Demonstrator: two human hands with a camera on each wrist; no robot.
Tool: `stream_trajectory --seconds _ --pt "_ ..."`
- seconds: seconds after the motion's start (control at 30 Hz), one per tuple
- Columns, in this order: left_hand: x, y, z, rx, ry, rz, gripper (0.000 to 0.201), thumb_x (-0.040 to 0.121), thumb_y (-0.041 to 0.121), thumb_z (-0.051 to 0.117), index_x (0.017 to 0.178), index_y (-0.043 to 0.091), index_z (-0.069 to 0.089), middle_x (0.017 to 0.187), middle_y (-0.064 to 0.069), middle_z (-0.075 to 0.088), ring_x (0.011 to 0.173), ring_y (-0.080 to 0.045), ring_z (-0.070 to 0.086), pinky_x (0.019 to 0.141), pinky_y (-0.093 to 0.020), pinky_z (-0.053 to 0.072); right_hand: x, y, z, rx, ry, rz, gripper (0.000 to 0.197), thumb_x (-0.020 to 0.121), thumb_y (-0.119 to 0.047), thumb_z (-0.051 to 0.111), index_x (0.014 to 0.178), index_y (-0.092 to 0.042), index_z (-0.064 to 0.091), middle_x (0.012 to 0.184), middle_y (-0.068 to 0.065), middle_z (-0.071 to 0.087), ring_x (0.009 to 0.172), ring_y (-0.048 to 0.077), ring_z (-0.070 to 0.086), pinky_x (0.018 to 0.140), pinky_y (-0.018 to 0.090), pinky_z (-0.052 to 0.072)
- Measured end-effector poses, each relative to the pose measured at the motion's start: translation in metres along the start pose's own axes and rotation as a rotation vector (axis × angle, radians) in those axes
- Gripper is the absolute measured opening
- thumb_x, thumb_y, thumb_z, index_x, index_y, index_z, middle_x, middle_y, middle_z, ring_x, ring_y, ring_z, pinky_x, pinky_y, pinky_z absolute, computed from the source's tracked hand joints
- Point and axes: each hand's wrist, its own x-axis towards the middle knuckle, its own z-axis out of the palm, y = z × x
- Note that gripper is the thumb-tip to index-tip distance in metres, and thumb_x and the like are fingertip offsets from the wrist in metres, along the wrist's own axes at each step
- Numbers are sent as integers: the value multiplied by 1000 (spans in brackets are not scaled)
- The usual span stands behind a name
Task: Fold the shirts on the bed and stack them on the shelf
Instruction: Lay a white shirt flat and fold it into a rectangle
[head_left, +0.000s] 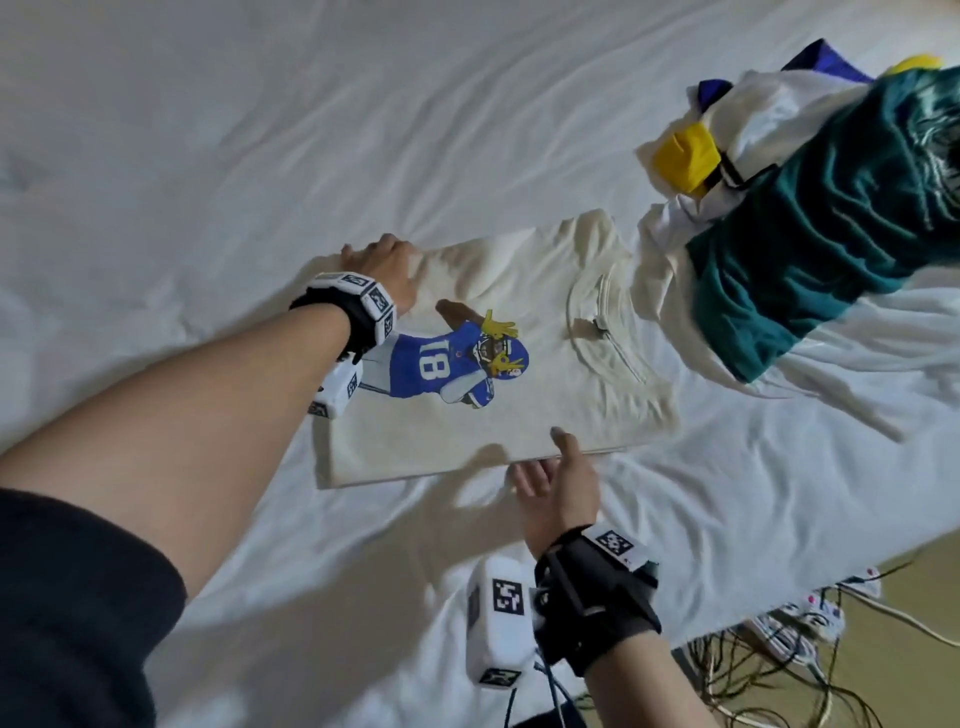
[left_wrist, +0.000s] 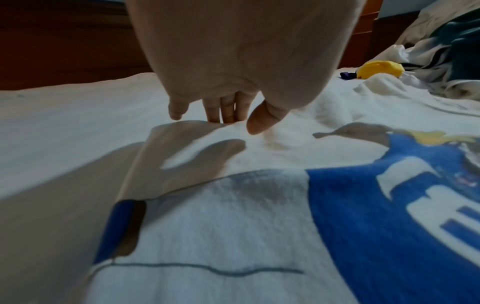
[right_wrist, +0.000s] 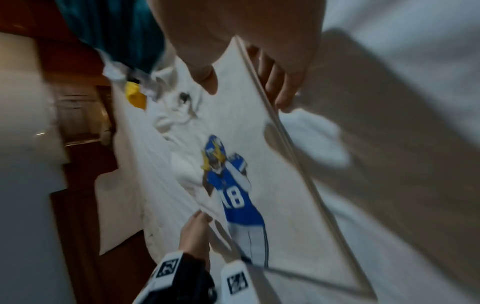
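Note:
A cream shirt (head_left: 545, 405) with a blue number 18 football player print lies folded into a rectangle on the white bed (head_left: 234, 130). My left hand (head_left: 379, 260) rests over its far left corner. In the left wrist view its fingers (left_wrist: 228, 115) point down straight onto the shirt's (left_wrist: 233, 226) folded edge, with the thumb held apart. My right hand (head_left: 550, 462) holds the near edge, thumb on top and fingers under it. In the right wrist view that edge of the shirt (right_wrist: 259, 127) runs between the right hand's (right_wrist: 244, 86) thumb and fingers and is lifted slightly.
A heap of unfolded shirts lies at the right: a teal one (head_left: 810, 244) over white and yellow ones (head_left: 685, 150). Cables and power strips (head_left: 810, 623) lie on the floor past the bed's near right edge. Dark wooden furniture (left_wrist: 64, 41) stands beyond the bed.

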Motion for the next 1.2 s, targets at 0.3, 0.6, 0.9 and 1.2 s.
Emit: stream_trajectory --seconds 0.3,0.6,0.9,1.2 --pt "-2 -40 12 -129 50 -29 36 96 11 52 132 7 49 136 -15 52 126 -34 45 103 -40 36 -27 93 66 -101 -237 306 26 88 -10 68 109 1 57 93 19 64 73 27 61 91 46 52" --pt "-120 -131 39 -331 -26 -425 36 93 26 54 125 10 60 119 -19 64 105 -39 61 87 -39 49 -23 91 14 -748 -269 178 30 79 -6 77 97 3 54 79 21 64 70 33 67 64 48 58" --pt "-315 -82 127 -954 -128 -630 10 89 21 64 82 14 65 80 -7 69 83 -29 65 67 -32 42 -35 -10 -41 -1261 -348 -161 18 83 -21 72 96 -9 72 90 16 74 80 33 70 74 48 58" --pt "-260 -69 98 -1212 94 -831 26 79 40 74 83 14 68 71 -4 67 71 -23 64 61 -28 44 -5 -36 5 -1437 -280 -322 41 75 -44 76 88 -6 71 88 14 74 88 34 70 82 50 57"
